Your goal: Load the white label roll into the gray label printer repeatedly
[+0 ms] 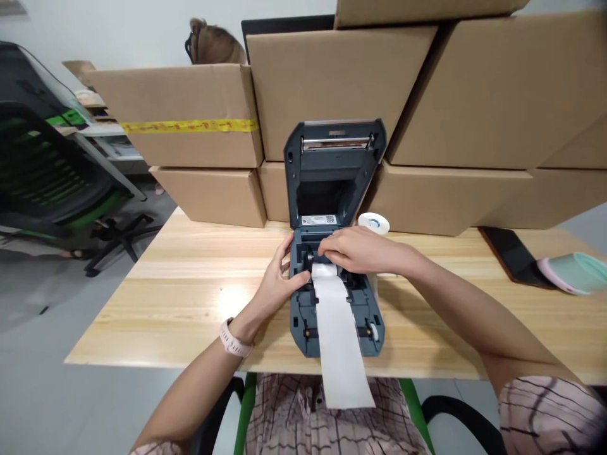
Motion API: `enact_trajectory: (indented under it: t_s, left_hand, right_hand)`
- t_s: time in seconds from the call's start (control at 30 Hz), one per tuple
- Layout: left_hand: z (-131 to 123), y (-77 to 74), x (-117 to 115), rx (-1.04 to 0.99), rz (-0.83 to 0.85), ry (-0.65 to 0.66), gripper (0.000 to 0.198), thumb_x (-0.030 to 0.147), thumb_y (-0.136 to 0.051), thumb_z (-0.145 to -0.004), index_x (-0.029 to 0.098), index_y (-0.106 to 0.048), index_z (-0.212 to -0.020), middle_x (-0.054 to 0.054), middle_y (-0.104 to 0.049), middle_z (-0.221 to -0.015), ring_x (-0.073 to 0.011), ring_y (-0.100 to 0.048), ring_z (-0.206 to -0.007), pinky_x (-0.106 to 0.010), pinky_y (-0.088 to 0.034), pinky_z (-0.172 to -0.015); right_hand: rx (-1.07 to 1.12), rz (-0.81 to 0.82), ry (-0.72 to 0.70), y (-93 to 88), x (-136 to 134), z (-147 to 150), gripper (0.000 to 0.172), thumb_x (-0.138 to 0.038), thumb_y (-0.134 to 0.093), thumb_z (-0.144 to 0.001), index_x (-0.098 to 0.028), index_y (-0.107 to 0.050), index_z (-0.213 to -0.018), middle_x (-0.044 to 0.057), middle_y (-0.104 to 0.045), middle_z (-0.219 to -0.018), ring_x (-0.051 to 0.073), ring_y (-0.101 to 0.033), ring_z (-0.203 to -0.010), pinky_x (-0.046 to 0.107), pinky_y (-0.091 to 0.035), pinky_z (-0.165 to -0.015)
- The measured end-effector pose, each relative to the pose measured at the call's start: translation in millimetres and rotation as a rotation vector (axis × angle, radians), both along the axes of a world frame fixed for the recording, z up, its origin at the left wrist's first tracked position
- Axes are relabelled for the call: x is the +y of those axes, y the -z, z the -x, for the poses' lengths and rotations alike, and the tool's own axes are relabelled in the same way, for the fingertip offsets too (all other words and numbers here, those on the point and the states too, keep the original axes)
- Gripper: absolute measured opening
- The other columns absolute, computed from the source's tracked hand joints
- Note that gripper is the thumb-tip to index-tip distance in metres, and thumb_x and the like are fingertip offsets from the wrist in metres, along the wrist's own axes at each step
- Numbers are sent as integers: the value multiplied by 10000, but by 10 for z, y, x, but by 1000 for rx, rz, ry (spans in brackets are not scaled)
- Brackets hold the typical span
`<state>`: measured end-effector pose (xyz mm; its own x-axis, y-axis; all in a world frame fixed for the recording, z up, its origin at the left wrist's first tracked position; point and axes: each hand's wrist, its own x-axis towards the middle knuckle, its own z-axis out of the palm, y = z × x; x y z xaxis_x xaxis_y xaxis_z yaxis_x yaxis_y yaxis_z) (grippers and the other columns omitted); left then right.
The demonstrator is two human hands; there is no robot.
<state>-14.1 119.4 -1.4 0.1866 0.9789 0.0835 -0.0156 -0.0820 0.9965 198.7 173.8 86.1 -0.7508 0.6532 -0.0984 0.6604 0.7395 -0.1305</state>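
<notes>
A dark grey label printer (300, 328) lies on the desk in front of me, its lid (294, 183) raised. Inside sits a small white roll of label paper (325, 270); its loose strip (342, 354) runs over the printer's front and hangs past the desk edge. My left hand (279, 278) grips the printer's left side, thumb over the rim beside the roll and fingers along the outer wall. Above the roll, my right hand (355, 248) reaches in from the right with its fingers bent and closed. What its fingertips hold, if anything, is hidden.
Another white roll (374, 223) stands behind my right hand. Cardboard boxes (332, 88) form a wall along the desk's back. At right lie a black phone (515, 256) and a pale green cup (576, 272) on its side. An office chair (57, 170) is at left; a person's head (215, 45) shows behind the boxes.
</notes>
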Motion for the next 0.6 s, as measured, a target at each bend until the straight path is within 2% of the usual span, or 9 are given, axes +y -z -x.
enact_trajectory:
  t_s: [0.07,0.13,0.27,0.4,0.5,0.6]
  left_hand:
    - [-8,5,-4,0,-7,-8,966,413,-831,-770,254,-333,-1582,-137,-329,-1685,-334,-307,-1565,-448,-388,-1215]
    - [-9,12,0,-16,-12,-22,1017,378,-822,-769,254,-262,-1610,-152,-316,-1688,-317,-304,-1569,-449,-355,-1237]
    - [30,7,32,-60,3,-30,1197,290,-817,-724,242,-60,-1651,-209,-310,-1682,-318,-433,-1502,-489,-353,-1237]
    - [91,-13,62,-47,9,-23,1259,231,-815,-684,241,-15,-1655,-236,-315,-1673,-336,-492,-1459,-523,-360,-1229]
    - [113,-17,66,-35,-1,-15,1224,233,-807,-699,257,-44,-1656,-227,-309,-1678,-334,-479,-1472,-519,-357,-1232]
    - [116,-19,58,-26,-13,5,1190,265,-802,-728,266,-55,-1654,-223,-296,-1684,-326,-466,-1483,-508,-355,-1236]
  right_hand:
    - [-170,136,-39,-37,71,46,358,-236,-429,-982,-208,-718,-1190,131,-780,-1079,290,-736,-956,358,-464,-741]
    - [-238,192,-91,-66,135,113,360,-240,-460,-959,-194,-717,-1208,146,-780,-1068,306,-731,-968,359,-451,-740]
    - [-248,269,-197,-37,219,213,405,-269,-590,-889,-258,-679,-1284,74,-779,-1106,281,-717,-1010,330,-453,-747]
    - [-214,361,-290,21,273,225,560,-227,-662,-828,-244,-613,-1385,87,-739,-1195,287,-684,-1066,347,-477,-815]
    - [-6,527,-332,-52,273,76,572,-213,-695,-816,-180,-606,-1380,86,-730,-1136,237,-683,-1006,329,-508,-842]
    - [412,597,-349,-223,181,-336,577,-293,-723,-862,-216,-572,-1414,65,-708,-1171,196,-670,-1045,316,-521,-907]
